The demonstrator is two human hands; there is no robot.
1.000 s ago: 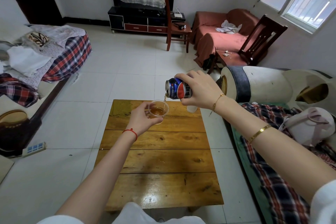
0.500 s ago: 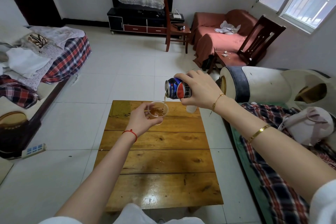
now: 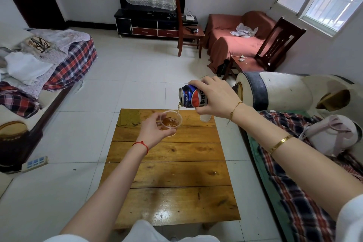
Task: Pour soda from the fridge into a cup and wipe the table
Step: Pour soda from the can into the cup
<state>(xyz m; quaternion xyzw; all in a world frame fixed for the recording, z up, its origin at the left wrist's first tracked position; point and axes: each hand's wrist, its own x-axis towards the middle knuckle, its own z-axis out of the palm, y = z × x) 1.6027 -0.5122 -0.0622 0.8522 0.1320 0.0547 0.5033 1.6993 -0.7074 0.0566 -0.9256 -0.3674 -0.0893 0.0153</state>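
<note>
Your right hand point(image 3: 214, 97) grips the soda can point(image 3: 191, 96) tipped nearly on its side, mouth to the left, with a thin stream falling into the clear plastic cup point(image 3: 171, 123). Your left hand point(image 3: 154, 129) holds that cup from its near side, fingers curled round the wall, raised above the far end of the table point(image 3: 170, 175). The cup shows amber liquid, roughly half full by my estimate.

Risks noted:
- Overfill. The cup is small and the can is steeply tilted; a late correction would send soda over the rim onto your fingers and the boards.
- Foam. Bubbles are visible at the liquid surface; froth could rise faster than the level suggests.
- Stream drift. The stream lands near the cup's far rim, so a slight shift of either hand would put it outside.
- Crushing. The thin cup wall may buckle under a tight grip.

Surface: planked wood with knots and gaps between boards, glossy at the near end; spilled liquid would likely run into the seams. A green cloth point(image 3: 129, 118) lies at the far left corner, and a small white cup point(image 3: 205, 118) stands at the far right, partly hidden by your right hand.

Room: white tiled floor point(image 3: 137, 76), plaid-covered seating on both sides, a dark TV stand point(image 3: 149, 25) against the far wall.
</note>
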